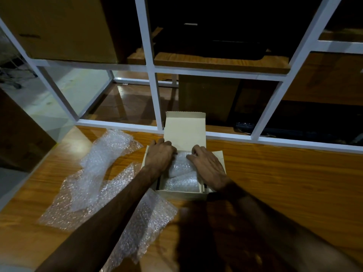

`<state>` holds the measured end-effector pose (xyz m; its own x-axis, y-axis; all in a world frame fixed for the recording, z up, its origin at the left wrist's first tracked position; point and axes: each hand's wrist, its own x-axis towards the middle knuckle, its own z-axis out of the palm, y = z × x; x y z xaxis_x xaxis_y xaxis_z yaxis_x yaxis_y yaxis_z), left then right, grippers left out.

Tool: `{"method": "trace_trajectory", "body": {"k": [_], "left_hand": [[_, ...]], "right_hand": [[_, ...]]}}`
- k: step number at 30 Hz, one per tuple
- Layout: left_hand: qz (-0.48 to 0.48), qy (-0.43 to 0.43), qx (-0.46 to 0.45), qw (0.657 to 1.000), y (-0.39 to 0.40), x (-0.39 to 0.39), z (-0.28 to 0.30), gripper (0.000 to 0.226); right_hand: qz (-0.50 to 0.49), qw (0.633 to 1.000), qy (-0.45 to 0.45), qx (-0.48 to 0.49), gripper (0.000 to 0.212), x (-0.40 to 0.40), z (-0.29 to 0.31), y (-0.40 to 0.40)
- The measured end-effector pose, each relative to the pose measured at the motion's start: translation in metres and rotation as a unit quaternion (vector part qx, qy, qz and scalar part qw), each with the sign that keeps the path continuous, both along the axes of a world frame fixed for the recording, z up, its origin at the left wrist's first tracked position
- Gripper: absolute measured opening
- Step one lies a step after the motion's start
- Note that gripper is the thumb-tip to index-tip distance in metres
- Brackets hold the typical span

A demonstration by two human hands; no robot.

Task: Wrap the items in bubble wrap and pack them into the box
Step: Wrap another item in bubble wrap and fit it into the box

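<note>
A small pale cardboard box point(182, 194) stands on the wooden table with its lid point(184, 130) tipped up at the back. Inside lie two bundles wrapped in bubble wrap, an upper bundle point(181, 163) and a lower bundle point(182, 183) toward the front. My left hand point(160, 154) rests over the box's left side, fingers curled down at the upper bundle's far left end. My right hand point(208, 163) lies over the right side, fingers bent onto the same bundle. What the wraps hold is hidden.
Loose sheets of bubble wrap point(102, 169) lie spread on the table left of the box, and another sheet point(141, 228) sits under my left forearm. A white metal frame with glass panes point(157, 99) runs along the table's far edge.
</note>
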<state>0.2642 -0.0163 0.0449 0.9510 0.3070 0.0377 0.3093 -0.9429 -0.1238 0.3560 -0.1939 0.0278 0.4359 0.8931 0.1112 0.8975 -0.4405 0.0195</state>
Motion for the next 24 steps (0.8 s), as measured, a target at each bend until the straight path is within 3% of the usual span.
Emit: {"method": "trace_trajectory", "body": {"k": [2,6,9,14,18,24], "left_hand": [[-0.001,0.0,0.004,1.0,0.0,0.001,-0.002,0.026],[-0.015,0.013,0.017,1.0,-0.007,0.001,-0.006,0.024],[-0.012,-0.005,0.004,1.0,-0.008,-0.002,-0.007,0.011],[-0.028,-0.006,-0.002,1.0,-0.003,-0.012,-0.015,0.011],[-0.059,0.035,0.052,0.996,-0.01,-0.019,-0.021,0.024],[-0.114,0.09,0.128,0.981,-0.022,-0.018,-0.024,0.045]], "right_hand": [[-0.013,1.0,0.0,0.002,0.067,0.0,-0.003,0.0],[-0.013,0.999,-0.016,-0.028,0.048,-0.003,-0.001,0.003],[-0.019,0.999,-0.014,-0.045,0.043,-0.003,0.003,0.004],[-0.04,0.997,-0.007,-0.063,0.037,-0.006,0.005,0.009],[-0.057,0.996,-0.006,-0.071,0.03,-0.012,0.004,0.011],[-0.061,0.992,0.027,-0.105,0.036,-0.021,0.007,0.019]]}}
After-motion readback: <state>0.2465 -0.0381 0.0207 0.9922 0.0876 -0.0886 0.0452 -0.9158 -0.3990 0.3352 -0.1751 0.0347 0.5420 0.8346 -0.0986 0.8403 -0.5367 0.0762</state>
